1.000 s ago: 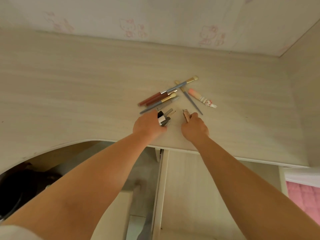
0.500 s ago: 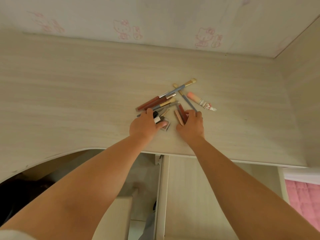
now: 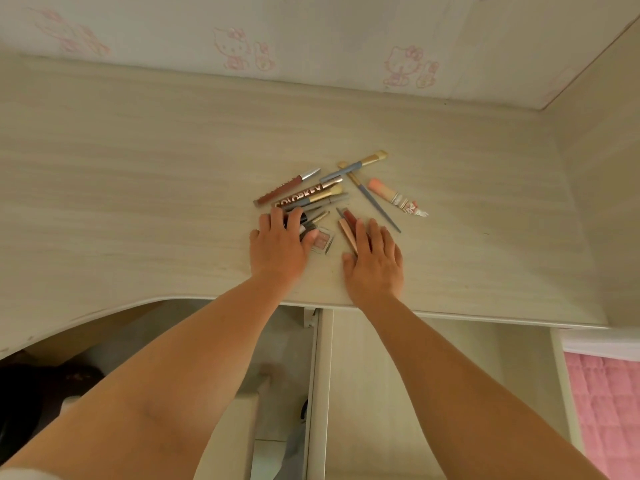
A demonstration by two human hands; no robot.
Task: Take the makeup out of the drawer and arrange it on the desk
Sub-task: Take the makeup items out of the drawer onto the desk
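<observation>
Looking down through the head camera, I see my left hand [image 3: 277,245] lying palm-down on the surface [image 3: 138,188], fingers straight and slightly spread over a dark tube and thin pencils at the near end of the makeup pile, with the thumb touching a small square eyeshadow compact [image 3: 323,239]. My right hand [image 3: 375,258] lies flat just right of it, fingers straight and close together, resting against two slim pink sticks [image 3: 347,230]. Neither hand pinches anything.

Farther from me, the pile fans out: a reddish-brown lip gloss tube [image 3: 285,187] with a silver cap, a lettered brown tube [image 3: 306,195], and several grey-handled brushes [image 3: 358,165] crossing each other. A peach tube with a cartoon cap [image 3: 394,196] lies apart on the far right.

Below the surface edge, the drawer [image 3: 381,393] stands open near me.
</observation>
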